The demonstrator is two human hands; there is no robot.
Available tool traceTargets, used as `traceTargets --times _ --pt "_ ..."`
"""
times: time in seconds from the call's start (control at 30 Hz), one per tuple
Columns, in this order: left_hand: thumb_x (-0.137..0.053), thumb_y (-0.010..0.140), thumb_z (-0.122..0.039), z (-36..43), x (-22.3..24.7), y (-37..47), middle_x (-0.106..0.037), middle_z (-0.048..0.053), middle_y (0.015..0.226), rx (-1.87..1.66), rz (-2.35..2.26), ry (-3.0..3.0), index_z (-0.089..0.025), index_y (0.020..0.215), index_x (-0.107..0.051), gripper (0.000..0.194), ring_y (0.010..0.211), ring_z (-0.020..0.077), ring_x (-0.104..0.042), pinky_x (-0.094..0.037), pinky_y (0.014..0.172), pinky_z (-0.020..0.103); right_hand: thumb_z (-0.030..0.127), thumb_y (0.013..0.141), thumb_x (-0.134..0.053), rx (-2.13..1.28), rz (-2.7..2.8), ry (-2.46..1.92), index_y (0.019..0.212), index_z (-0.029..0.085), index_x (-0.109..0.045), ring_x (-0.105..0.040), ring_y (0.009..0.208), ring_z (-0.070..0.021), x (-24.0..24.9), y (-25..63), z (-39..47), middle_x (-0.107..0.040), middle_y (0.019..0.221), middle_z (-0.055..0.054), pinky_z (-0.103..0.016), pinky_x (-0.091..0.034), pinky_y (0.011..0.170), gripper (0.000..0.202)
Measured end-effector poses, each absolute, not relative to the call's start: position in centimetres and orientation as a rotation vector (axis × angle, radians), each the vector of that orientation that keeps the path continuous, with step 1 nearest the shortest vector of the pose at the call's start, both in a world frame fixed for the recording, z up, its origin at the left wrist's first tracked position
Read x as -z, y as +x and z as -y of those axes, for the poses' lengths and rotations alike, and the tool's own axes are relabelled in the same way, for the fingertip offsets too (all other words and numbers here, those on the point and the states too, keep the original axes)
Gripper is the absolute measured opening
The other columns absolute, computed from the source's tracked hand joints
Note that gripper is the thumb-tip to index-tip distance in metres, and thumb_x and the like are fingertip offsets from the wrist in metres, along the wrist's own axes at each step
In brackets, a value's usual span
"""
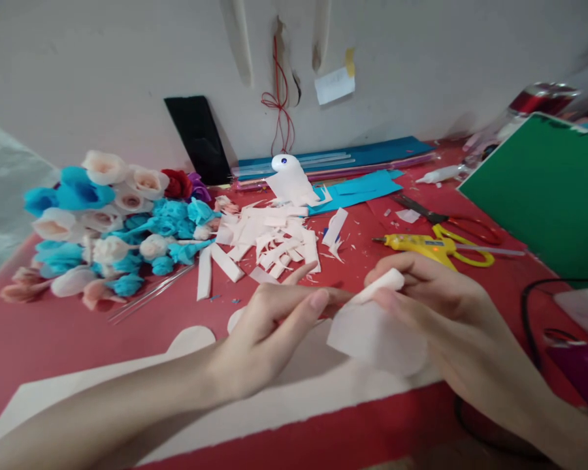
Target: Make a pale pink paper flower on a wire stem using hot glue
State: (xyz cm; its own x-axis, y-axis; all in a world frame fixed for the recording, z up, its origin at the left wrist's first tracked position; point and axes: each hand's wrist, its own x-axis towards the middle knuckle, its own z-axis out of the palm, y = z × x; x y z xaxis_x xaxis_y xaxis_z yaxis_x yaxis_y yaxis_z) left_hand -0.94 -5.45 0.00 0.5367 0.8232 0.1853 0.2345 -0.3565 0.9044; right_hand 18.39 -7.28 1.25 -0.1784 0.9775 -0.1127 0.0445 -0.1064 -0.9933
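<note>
Here, in the head view, both hands meet low over a red surface (44, 339). The left hand (274, 326) has its grip nearly closed, thumb and forefinger pinching one edge of a pale pink paper petal (372, 336). The right hand (436, 307) is closed on the same petal from the other side, its fingers holding the rolled top edge while the rounded lower part hangs loose just above a long strip of pale paper (284, 398) lying on the surface.

Behind the hands lies a heap of cut paper strips (269, 241), and to the left a bunch of blue and pinkish-white paper flowers (112, 222). A yellow glue gun (421, 245) lies just beyond the right hand, touching red-handled scissors (451, 222). A green sheet (553, 189) stands at the right, and blue paper sheets (353, 186) lie by the wall. A small note (334, 85) is stuck on the wall; any writing on it is too small to read, and no brand or label can be made out elsewhere.
</note>
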Motion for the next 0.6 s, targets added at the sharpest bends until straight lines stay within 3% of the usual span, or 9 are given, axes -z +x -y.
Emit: traceTargets --times 0.2,0.27,0.4,0.6 --pt "-0.036 0.092 -0.021 5.16 -0.24 -1.18 -0.071 0.001 0.090 -0.869 -0.821 2.070 -0.017 0.100 -0.062 0.027 0.088 0.0150 -0.066 -0.047 0.091 0.030 0.029 0.079 -0.063 -1.366 1.314 -1.243 0.081 0.024 -0.057 -0.051 0.061 -0.0055 -1.52 18.24 7.14 -0.053 0.071 0.005 -0.013 -0.039 0.049 0.009" --pt "-0.047 0.086 -0.024 5.05 -0.22 -1.13 -0.071 0.006 0.097 -0.931 -0.752 2.217 -0.013 0.106 -0.058 0.025 0.090 0.0174 -0.066 -0.039 0.102 0.037 0.032 0.080 -0.062 -1.374 1.287 -1.245 0.082 0.024 -0.058 -0.050 0.061 -0.0057 -1.42 18.25 7.14 -0.054 0.072 0.004 -0.013 -0.039 0.050 0.009" --pt "-0.065 0.075 -0.028 4.94 0.02 -0.91 -0.070 0.010 0.103 -1.016 -0.738 2.567 -0.012 0.115 -0.051 0.046 0.093 0.0203 -0.065 -0.016 0.112 0.050 0.034 0.079 -0.063 -1.396 1.234 -1.238 0.082 0.024 -0.058 -0.048 0.061 -0.0059 -1.11 18.41 7.18 -0.055 0.071 0.003 -0.013 -0.038 0.049 0.012" --pt "-0.060 0.078 -0.009 4.98 0.16 -0.61 -0.072 0.009 0.096 -1.158 -0.794 2.834 -0.008 0.107 -0.056 0.029 0.090 0.0167 -0.067 -0.019 0.111 0.052 0.031 0.080 -0.062 -1.447 1.231 -1.203 0.081 0.023 -0.058 -0.050 0.066 -0.0066 -1.01 18.13 7.05 -0.057 0.074 0.003 -0.013 -0.039 0.053 0.009"
